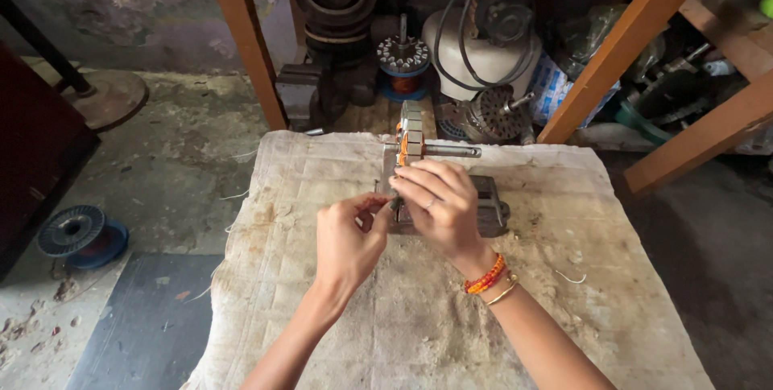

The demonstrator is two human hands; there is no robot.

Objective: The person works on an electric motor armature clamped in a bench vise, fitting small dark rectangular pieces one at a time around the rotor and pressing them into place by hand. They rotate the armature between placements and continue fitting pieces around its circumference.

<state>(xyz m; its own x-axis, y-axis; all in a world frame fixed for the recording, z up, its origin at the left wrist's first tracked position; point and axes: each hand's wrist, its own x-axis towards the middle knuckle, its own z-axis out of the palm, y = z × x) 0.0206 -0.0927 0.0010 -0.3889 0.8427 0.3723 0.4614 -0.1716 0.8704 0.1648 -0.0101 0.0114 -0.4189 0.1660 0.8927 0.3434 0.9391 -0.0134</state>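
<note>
Motors point(483, 52) and wire spool point(83, 235) surround cloth point(419, 309); hands point(439, 205) hide winder point(411, 136).

Cloth-covered table point(564, 293) under small vise point(487, 206)

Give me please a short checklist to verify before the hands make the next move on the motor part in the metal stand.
1. Stator core sits upright on the shaft of the metal stand: ok.
2. Stand rests flat on the cloth-covered table: ok.
3. Right hand steadies the stand, below the core: ok.
4. Left hand pinches something small at its fingertips; what it is: cannot tell.
5. Wire is seated in the core slots: cannot tell, the hands cover that area.
6. Wire spool lies on the floor at the left, away from both hands: not ok if more wire is needed.
</note>
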